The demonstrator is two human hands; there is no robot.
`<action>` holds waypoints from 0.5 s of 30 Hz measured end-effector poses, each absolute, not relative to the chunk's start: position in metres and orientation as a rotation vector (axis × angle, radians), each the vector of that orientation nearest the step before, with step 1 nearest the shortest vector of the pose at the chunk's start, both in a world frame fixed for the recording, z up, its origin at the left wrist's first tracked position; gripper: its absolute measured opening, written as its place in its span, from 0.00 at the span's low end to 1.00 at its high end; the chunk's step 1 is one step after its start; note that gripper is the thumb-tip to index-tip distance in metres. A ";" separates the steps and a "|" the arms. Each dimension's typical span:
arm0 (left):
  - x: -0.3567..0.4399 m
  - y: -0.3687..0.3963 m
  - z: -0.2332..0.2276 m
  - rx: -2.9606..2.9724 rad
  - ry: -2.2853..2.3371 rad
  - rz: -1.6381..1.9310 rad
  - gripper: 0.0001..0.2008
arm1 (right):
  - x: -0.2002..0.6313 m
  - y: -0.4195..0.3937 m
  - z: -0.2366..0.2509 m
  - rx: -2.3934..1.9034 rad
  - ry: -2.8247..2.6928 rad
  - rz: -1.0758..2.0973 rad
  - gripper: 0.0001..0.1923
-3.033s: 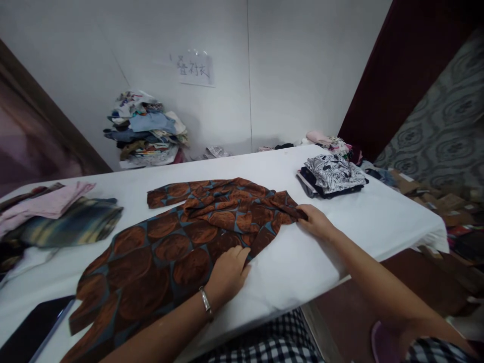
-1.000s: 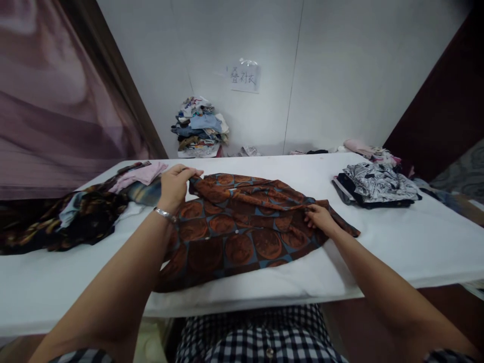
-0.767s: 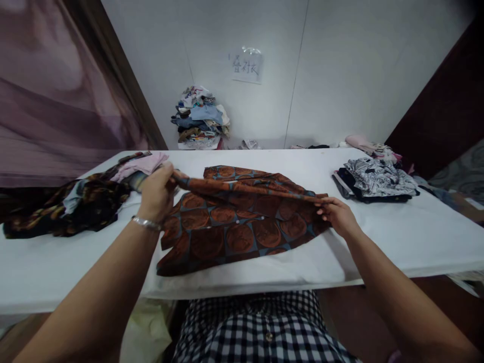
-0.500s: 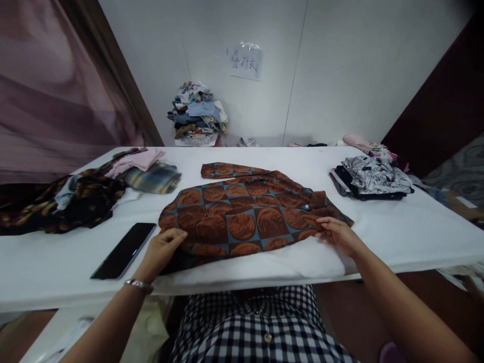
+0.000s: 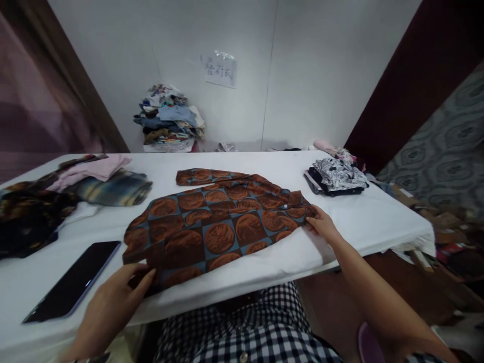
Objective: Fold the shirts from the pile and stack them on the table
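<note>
A brown shirt (image 5: 219,234) with orange circles and blue patches lies on the white table, its body folded lengthwise. One sleeve stretches to the left along the far side. At the shirt's near left corner is my left hand (image 5: 113,297), thumb and forefinger closed on the hem; the fingertips are partly hidden. My right hand (image 5: 321,224) pinches the shirt's right end near the collar, where a pale button shows close by.
A dark phone (image 5: 73,282) lies left of my left hand. Loose clothes (image 5: 113,186) cover the table's left side. Folded garments (image 5: 338,176) sit at the right. Behind the white table (image 5: 272,262) rises a tall clothes pile (image 5: 170,118); a paper sign (image 5: 221,70) hangs on the wall.
The view has turned to the right, shifting everything leftward. My right hand has moved along the shirt's near edge to its right end. My left hand stays at the near left corner.
</note>
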State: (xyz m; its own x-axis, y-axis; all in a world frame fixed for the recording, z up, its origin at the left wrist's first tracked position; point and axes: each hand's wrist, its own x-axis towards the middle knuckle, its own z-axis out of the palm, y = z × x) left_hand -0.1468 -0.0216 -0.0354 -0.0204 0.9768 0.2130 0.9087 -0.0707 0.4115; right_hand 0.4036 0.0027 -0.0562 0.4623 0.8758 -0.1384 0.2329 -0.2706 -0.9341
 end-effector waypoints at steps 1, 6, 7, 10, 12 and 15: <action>-0.145 -0.022 -0.037 2.162 1.989 0.786 0.16 | 0.410 0.002 -0.057 -1.803 -0.990 0.798 0.32; -0.128 -0.026 -0.049 2.499 1.686 0.998 0.17 | 0.438 0.000 -0.058 -2.136 -1.214 0.317 0.25; -0.126 -0.026 -0.055 2.538 1.625 0.921 0.18 | 0.441 0.000 -0.058 -2.192 -1.260 0.208 0.24; -0.127 -0.022 -0.072 2.630 1.541 0.664 0.23 | 0.447 0.004 -0.057 -2.296 -1.360 0.051 0.23; -0.133 -0.017 -0.082 2.678 1.534 0.589 0.22 | 0.451 0.008 -0.054 -2.356 -1.394 0.109 0.25; -0.142 -0.007 -0.088 2.745 1.485 0.565 0.19 | 0.459 0.020 -0.048 -2.422 -1.406 0.244 0.31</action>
State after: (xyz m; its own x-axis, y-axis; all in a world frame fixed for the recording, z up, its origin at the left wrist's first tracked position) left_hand -0.1415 -0.0067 -0.0877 0.4982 0.8049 0.3223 0.8157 -0.5611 0.1405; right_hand 0.4589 0.0199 -0.0485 0.4985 0.8667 0.0169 0.8105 -0.4591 -0.3637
